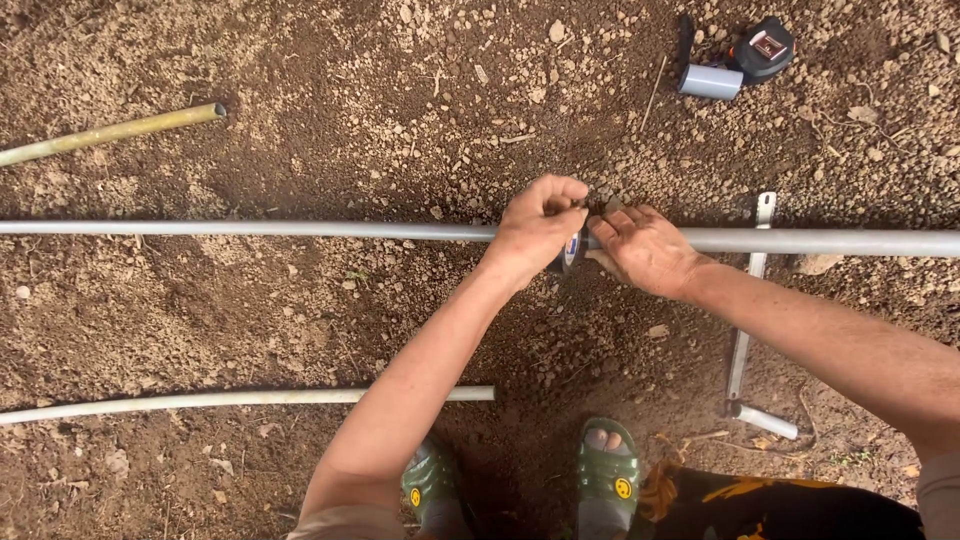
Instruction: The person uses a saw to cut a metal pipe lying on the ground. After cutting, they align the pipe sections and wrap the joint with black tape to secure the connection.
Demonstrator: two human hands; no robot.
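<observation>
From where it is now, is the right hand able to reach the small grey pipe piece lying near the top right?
Probably yes: the right hand rests on the long grey pipe, and only bare soil lies between it and the grey pipe piece.
</observation>
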